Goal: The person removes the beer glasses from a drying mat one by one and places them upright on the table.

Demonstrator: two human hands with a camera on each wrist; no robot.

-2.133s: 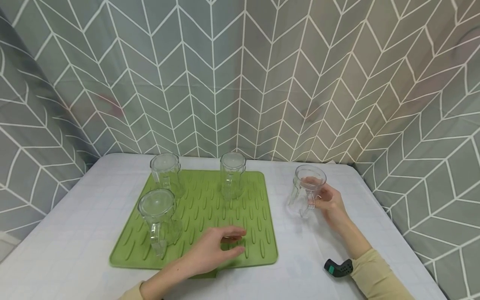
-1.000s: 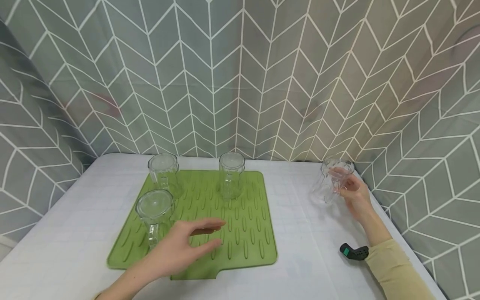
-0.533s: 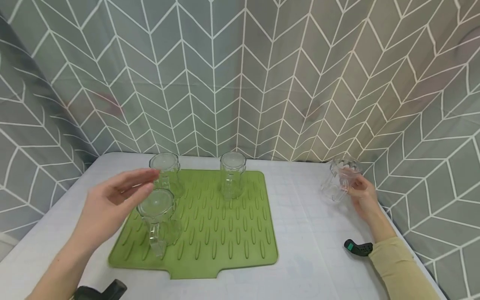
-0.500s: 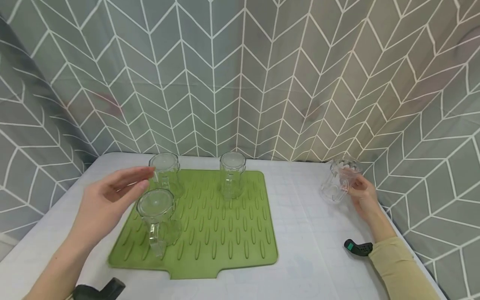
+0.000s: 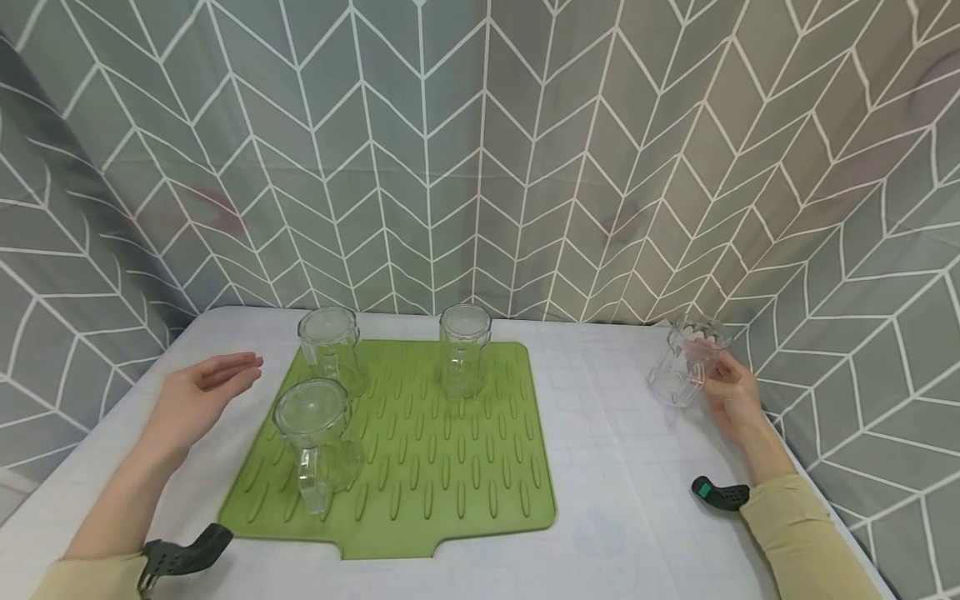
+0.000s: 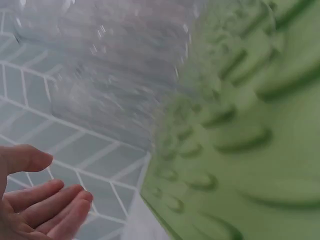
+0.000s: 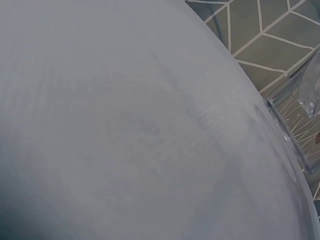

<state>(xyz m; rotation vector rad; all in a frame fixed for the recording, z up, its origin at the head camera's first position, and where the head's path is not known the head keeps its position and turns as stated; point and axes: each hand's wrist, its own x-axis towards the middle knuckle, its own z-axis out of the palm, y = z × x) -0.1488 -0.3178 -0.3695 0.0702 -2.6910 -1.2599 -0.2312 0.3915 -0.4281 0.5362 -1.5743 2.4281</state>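
Observation:
In the head view my right hand (image 5: 731, 392) grips a clear glass mug (image 5: 670, 379) close over the back right of the white table, its fingers showing through the glass. The right wrist view catches only an edge of this mug (image 7: 287, 125). My left hand (image 5: 198, 396) hovers left of the green ribbed mat (image 5: 442, 467), fingers together and slightly bent, holding nothing. Nearest to it stand two glass mugs, one at the mat's back left (image 5: 330, 350) and one at its front left (image 5: 315, 425), handle toward me. A third mug (image 5: 465, 354) stands at the back middle.
A patterned grey curtain (image 5: 465, 167) hangs behind the white-covered table (image 5: 615, 500) and along both sides. Black camera mounts sit at the left wrist (image 5: 183, 557) and right wrist (image 5: 720, 493).
My left hand has moved from over the mat's front to beyond its left edge. My right hand has carried its mug right and back, to the table's far right corner.

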